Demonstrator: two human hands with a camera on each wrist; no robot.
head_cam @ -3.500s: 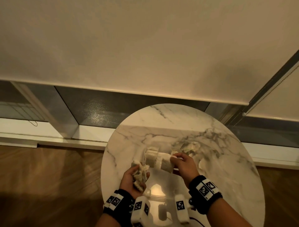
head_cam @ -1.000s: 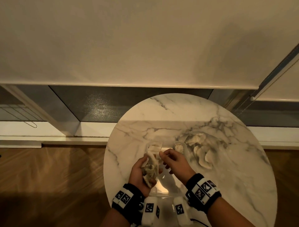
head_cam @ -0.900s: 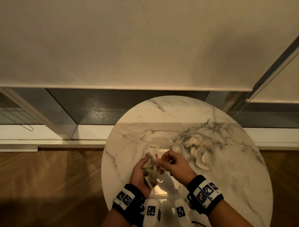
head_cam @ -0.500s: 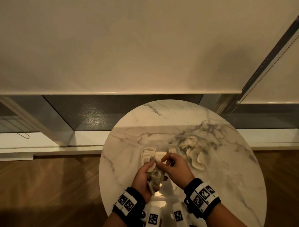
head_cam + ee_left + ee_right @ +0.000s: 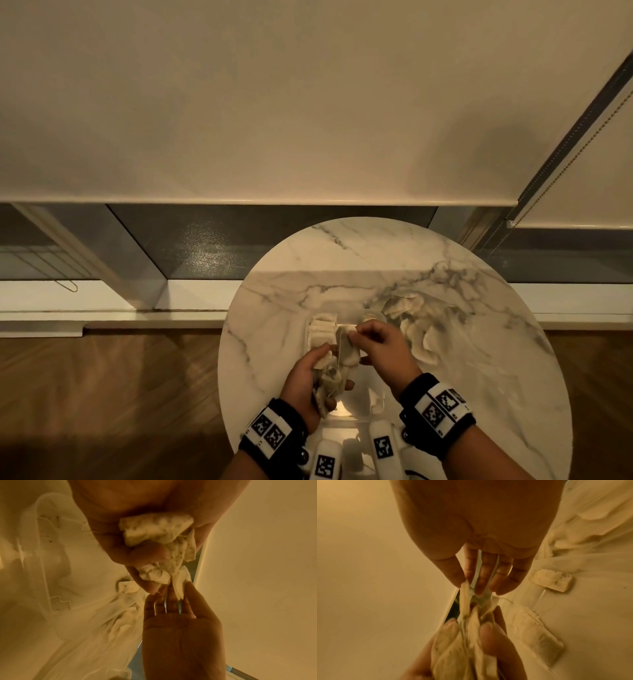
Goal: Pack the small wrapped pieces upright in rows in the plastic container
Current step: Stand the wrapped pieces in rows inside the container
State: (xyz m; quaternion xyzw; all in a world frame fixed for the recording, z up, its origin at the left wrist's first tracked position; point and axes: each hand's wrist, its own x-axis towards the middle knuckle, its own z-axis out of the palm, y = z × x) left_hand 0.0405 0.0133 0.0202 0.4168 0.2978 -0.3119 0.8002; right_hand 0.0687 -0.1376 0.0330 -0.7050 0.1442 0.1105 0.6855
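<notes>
A clear plastic container (image 5: 363,385) lies on the round marble table (image 5: 479,394), with a row of pale wrapped pieces (image 5: 322,331) upright at its far end. My left hand (image 5: 325,370) grips a crumpled bunch of wrapped pieces (image 5: 157,534) over the container's left side. My right hand (image 5: 363,332) pinches the tip of one piece (image 5: 464,596) between thumb and forefinger; that piece still hangs together with the bunch. The other right fingers (image 5: 485,574) are stretched out. The packed row (image 5: 534,628) also shows in the right wrist view.
A heap of loose wrapped pieces on thin clear plastic (image 5: 411,318) lies right of the container. One single piece (image 5: 551,580) lies flat beside it. A roller blind and window frame stand behind the table; wooden floor lies left and right.
My right hand left the packed row, came to the bunch in my left hand and took hold of one piece. Both hands have shifted slightly toward the container's far end.
</notes>
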